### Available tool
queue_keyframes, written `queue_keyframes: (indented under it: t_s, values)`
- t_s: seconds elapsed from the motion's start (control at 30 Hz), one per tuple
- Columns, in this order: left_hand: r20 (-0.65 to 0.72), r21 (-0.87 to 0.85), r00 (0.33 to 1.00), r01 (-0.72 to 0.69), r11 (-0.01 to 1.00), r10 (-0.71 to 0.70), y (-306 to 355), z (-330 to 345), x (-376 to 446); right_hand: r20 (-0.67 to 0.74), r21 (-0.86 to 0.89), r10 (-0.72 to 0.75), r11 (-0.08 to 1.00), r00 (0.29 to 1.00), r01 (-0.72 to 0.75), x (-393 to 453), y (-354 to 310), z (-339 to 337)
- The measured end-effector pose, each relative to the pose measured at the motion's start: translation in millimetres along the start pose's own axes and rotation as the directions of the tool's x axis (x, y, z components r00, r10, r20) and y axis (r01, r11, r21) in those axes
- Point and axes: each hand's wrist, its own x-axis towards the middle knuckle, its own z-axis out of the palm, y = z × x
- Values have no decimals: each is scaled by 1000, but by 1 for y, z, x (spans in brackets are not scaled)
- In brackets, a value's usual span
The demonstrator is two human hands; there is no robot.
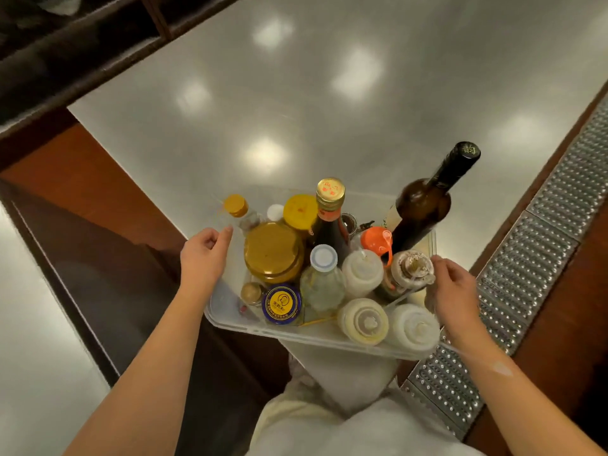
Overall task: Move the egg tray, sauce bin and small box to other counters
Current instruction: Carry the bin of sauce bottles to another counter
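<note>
Two bare hands hold the clear sauce bin (pixel 227 311) at the near corner of the steel surface (pixel 329 93): left hand (pixel 204 255) curled on its left rim, right hand (pixel 455 291) gripping the right. Crowded bottles include a tall dark wine bottle (pixel 424 202) and yellow-lidded jar (pixel 273 251). A perforated metal grating (pixel 543 241) runs rightward. Fingertips are hidden behind the rim.

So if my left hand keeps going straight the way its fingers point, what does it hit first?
Probably the small yellow-capped bottle at the far left corner of the clear sauce bin. The left hand points up and right toward it, though depth is unclear.
</note>
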Motion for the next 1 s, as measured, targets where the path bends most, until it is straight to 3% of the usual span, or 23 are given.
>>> queue_keyframes:
  t_s: [0.17, 0.43, 0.7, 1.0]
  values:
    - [64, -27, 998, 5, 1000, -3, -2, -2, 20, -62, -49, 40, 998, 997, -43, -15, 1, 4]
    - [123, -67, 992, 11, 998, -3, 4, -6, 31, 35, -45, 118, 992, 992, -117, -29, -2, -10]
    - [209, -77, 977, -15, 997, 30, 8, -4, 67, 49, 70, 255, 964, 966, -258, -29, 0, 0]
    - [342, -58, 935, -82, 995, 97, 22, 7, 167, 8, 264, 415, 877, 910, -402, -30, -17, 53]
